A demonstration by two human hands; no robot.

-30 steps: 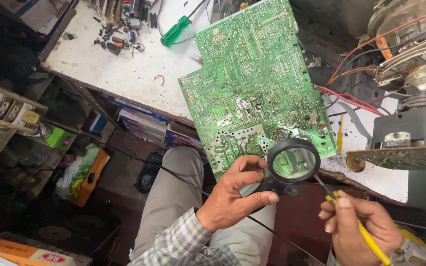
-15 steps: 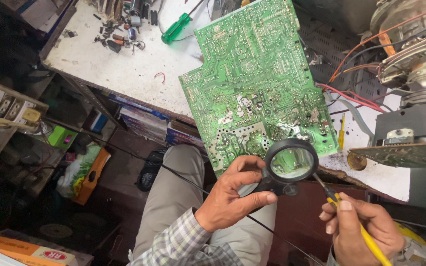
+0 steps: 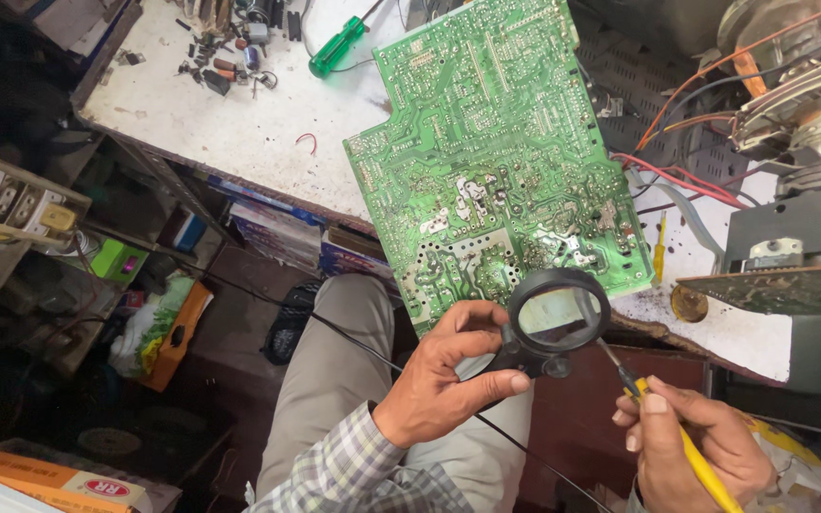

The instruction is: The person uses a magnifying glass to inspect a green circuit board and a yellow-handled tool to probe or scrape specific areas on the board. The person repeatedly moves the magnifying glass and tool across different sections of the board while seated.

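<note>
Head view shows one green circuit board (image 3: 496,161) lying tilted across the edge of a white workbench (image 3: 239,133), its lower corner overhanging the person's lap. One black-rimmed magnifying glass (image 3: 559,315) sits just over that lower edge, its handle pinched between the thumb and curled fingers of the left hand (image 3: 448,366), which reaches up from a plaid sleeve (image 3: 353,470). The right hand (image 3: 691,446) is closed around one yellow-handled tool (image 3: 686,437), tip angled up toward the lens. One green-handled screwdriver (image 3: 339,47) lies on the bench beyond, near scattered small parts (image 3: 230,62).
</note>
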